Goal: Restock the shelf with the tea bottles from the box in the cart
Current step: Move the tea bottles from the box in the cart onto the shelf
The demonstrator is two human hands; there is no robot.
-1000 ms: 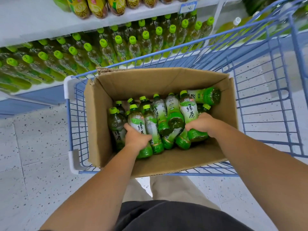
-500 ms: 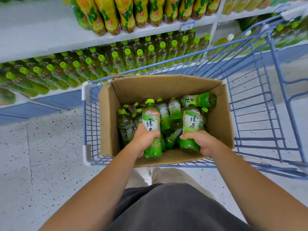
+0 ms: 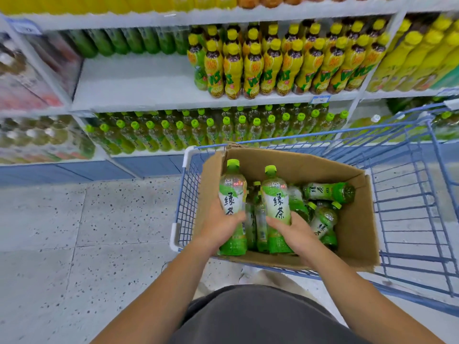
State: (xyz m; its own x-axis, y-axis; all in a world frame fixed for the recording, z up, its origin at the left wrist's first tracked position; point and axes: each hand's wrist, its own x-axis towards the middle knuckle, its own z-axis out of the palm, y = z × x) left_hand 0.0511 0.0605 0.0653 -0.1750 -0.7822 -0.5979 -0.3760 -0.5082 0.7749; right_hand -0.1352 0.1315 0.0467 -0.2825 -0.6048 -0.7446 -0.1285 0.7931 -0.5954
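I have one tea bottle in each hand, so I am at the pick-up end of a restocking round. My left hand (image 3: 218,225) is wrapped round the lower half of the left bottle (image 3: 232,192), and my right hand (image 3: 296,229) grips the right bottle (image 3: 275,197) the same way. Both bottles are upright with their green caps up, side by side but apart, above the near left part of the box (image 3: 357,234). The box sits in the blue wire cart (image 3: 412,202). A heap of loose bottles (image 3: 325,193) lies in it to the right of my hands, some on their sides, so I judge several more trips are needed. Next I have to lift this pair clear of the cardboard wall and the cart rim and carry it to the shelves ahead. The lower shelf (image 3: 149,153) holds a green-capped row (image 3: 223,125) that looks like the same tea and seems full along its front. The middle shelf (image 3: 136,80) has a bare stretch left of the yellow bottles (image 3: 273,68). I cannot tell from here which spot is meant, so I would match the labels first. Either way each bottle should go down upright without knocking its neighbours, and with both hands full I will likely set them down one at a time.
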